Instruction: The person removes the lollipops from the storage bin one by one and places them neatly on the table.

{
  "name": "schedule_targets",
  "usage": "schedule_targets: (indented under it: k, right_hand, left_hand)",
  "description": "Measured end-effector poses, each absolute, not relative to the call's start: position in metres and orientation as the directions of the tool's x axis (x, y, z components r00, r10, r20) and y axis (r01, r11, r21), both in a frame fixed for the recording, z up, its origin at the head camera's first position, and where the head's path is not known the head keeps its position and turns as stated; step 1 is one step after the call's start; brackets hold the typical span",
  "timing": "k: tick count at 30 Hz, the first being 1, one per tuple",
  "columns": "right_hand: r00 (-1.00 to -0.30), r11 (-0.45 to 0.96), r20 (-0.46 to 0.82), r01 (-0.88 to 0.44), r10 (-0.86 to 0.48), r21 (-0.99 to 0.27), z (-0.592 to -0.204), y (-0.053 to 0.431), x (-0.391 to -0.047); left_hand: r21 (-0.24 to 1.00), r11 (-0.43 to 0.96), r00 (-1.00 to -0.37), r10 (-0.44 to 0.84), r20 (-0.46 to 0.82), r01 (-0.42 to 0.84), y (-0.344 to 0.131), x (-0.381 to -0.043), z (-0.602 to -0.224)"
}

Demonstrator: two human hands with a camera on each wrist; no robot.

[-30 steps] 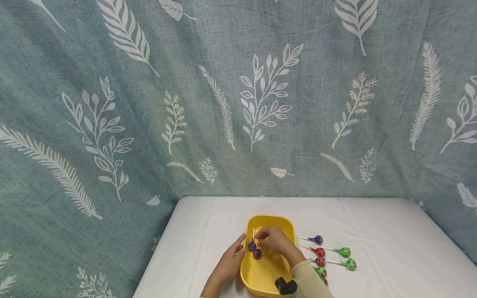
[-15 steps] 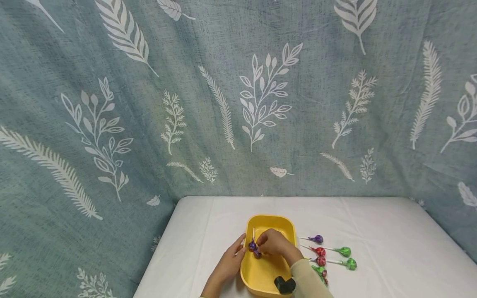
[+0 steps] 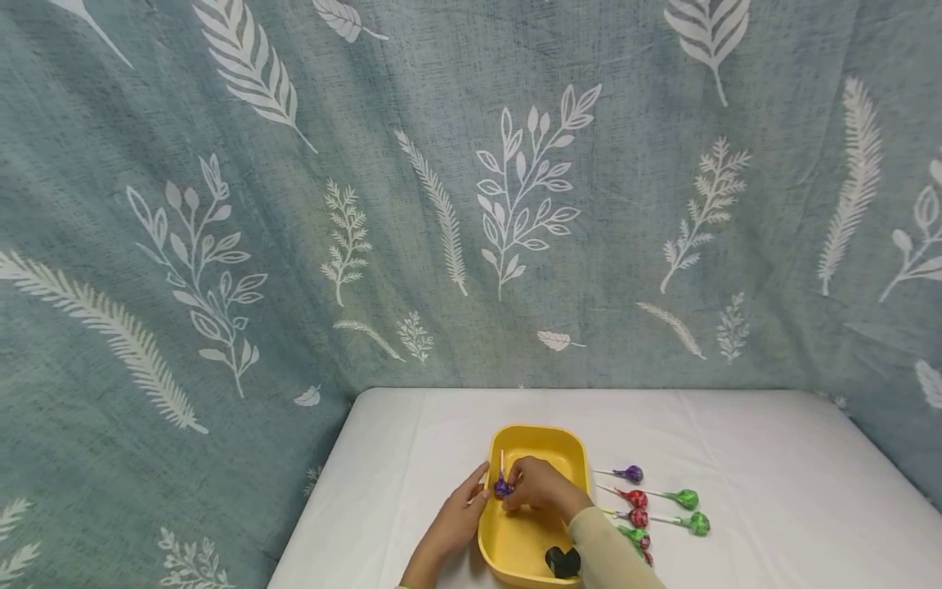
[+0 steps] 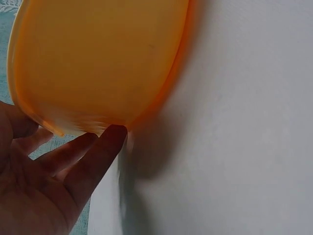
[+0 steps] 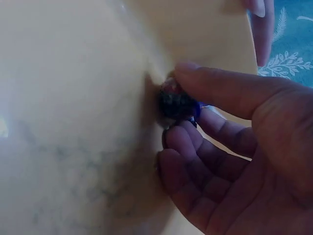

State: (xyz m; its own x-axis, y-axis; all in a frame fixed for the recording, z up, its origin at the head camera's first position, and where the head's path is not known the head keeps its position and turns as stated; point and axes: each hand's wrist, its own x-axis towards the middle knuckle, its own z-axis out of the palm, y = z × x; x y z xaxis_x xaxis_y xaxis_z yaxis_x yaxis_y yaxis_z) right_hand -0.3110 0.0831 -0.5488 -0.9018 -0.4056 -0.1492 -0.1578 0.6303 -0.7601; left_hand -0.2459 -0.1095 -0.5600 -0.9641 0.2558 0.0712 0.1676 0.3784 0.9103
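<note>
A yellow plastic tray (image 3: 515, 544) stands on the white table. My left hand (image 3: 456, 519) grips its left side, thumb at the rim and fingers against the outer wall, as the left wrist view shows of the tray wall (image 4: 98, 63). Inside the tray, my right hand (image 3: 543, 484) pinches a dark purple-wrapped lollipop (image 5: 176, 102) by its round head, between thumb and fingers, low over the tray floor. Its stick is hidden by the hand. Another purple lollipop (image 3: 502, 489) lies against the tray's left wall, its white stick pointing to the back.
Right of the tray lie several lollipops on the white cloth (image 3: 773, 491): a purple lollipop (image 3: 633, 474), a red lollipop (image 3: 637, 498), green lollipops (image 3: 697, 523) and others partly behind the right sleeve (image 3: 611, 548). A patterned blue-green curtain (image 3: 471, 343) hangs behind and at the left.
My right hand has lowered in the tray, and its fingers have come together on the nearer purple lollipop. The left hand keeps its place on the tray.
</note>
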Motion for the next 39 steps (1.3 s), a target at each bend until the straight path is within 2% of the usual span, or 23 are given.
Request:
schedule_targets:
  k: [10,20,39]
  right_hand:
    - [-0.896,0.605,-0.145,-0.157,-0.420,-0.780,-0.545,0.089,-0.309]
    - [-0.895,0.529,-0.064,-0.202,-0.441,-0.824,-0.540,0.100,-0.306]
    - [-0.896,0.450,-0.060,-0.162,-0.440,-0.878,-0.539,0.112,-0.308]
  left_hand:
    - [0.909,0.384,-0.967,0.245,0.067,0.160,-0.109,-0.246,-0.561]
    - [0.913,0.380,-0.968,0.246,0.055,0.148,-0.110,-0.246,-0.561]
    - [0.913,0.385,-0.971,0.235,0.043,0.133,-0.108,-0.247,-0.564]
